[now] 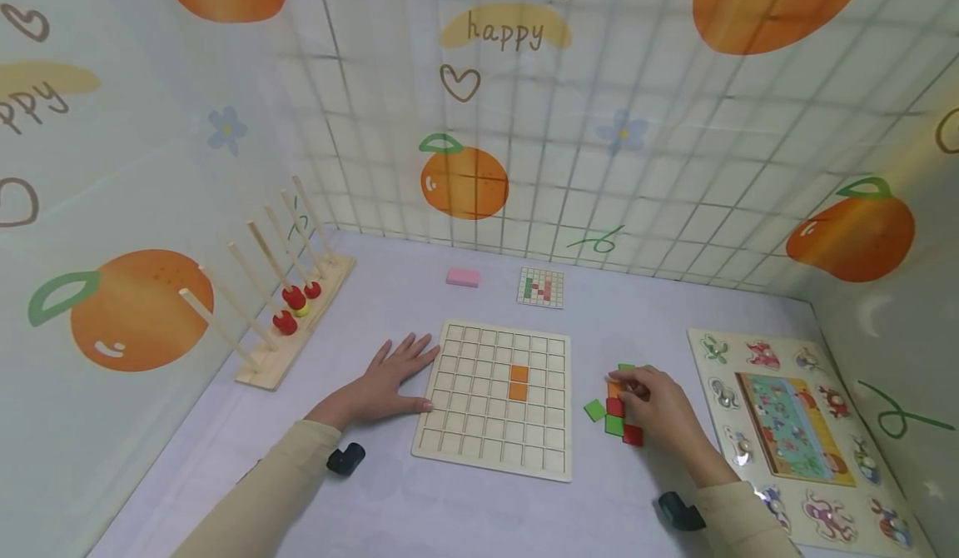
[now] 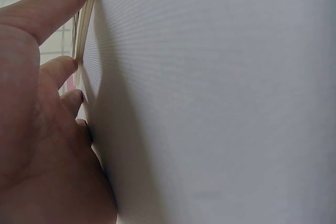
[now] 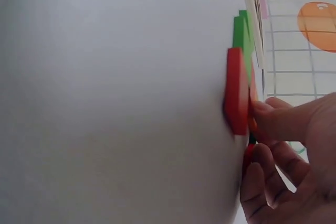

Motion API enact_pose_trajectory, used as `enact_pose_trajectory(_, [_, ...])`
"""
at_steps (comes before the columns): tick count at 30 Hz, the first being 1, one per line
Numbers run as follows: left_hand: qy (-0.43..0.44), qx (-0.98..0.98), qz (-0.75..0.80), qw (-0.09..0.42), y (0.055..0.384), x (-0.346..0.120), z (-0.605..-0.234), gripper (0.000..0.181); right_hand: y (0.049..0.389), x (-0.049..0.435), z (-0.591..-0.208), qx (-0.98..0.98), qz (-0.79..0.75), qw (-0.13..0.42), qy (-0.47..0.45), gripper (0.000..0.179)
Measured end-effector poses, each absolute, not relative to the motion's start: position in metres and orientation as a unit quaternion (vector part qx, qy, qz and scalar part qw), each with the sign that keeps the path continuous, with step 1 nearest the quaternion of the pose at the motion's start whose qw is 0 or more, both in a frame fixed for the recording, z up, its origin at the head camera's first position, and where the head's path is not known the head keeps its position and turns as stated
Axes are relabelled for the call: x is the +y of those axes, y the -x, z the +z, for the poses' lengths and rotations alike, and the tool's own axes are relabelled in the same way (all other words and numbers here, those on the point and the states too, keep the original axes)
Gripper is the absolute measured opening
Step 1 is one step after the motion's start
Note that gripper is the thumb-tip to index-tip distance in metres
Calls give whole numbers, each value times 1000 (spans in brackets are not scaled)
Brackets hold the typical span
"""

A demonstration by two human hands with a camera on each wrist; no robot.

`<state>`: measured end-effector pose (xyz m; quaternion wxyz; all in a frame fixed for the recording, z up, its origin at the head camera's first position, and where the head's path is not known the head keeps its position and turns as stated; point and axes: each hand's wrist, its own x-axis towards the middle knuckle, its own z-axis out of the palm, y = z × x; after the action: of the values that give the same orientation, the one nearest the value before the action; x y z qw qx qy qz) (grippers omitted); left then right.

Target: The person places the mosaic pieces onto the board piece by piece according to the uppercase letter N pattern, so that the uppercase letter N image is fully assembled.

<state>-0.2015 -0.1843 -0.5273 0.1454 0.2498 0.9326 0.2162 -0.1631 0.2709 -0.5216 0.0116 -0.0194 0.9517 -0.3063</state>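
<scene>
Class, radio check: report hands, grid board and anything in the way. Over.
Left hand against grid board, fingers spread. Right hand at loose tiles, grip unclear. Board holds two orange tiles. Green tile between right hand and board.

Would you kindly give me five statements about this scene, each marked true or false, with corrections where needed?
1. The left hand touches the left edge of the grid board. True.
2. The grid board is bare. False: two orange squares lie on it.
3. The right hand is at the loose coloured tiles. True.
4. Only blue beads are in view. False: the wooden rack bears red beads and a yellow bead.
5. In the head view, the pink block lies left of the pattern card. True.
</scene>
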Motion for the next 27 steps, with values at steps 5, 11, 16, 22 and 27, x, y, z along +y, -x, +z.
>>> enact_pose_trajectory(5, [-250,933,217,145,201,-184,-528,97,164,270,-522,952,-307,2,15,32])
enact_pose_trajectory(11, [-249,933,215,145,202,-184,-528,97,163,269,-520,954,-301,-5,10,34])
enact_pose_trajectory(16, [-251,933,215,144,202,-184,-528,97,163,268,-520,956,-293,-8,9,29])
enact_pose_trajectory(22, [-253,933,213,144,202,-184,-527,97,164,269,-521,961,-275,-6,39,26])
enact_pose_trajectory(27, [-252,933,214,144,202,-185,-528,98,163,269,-521,961,-274,4,40,24])
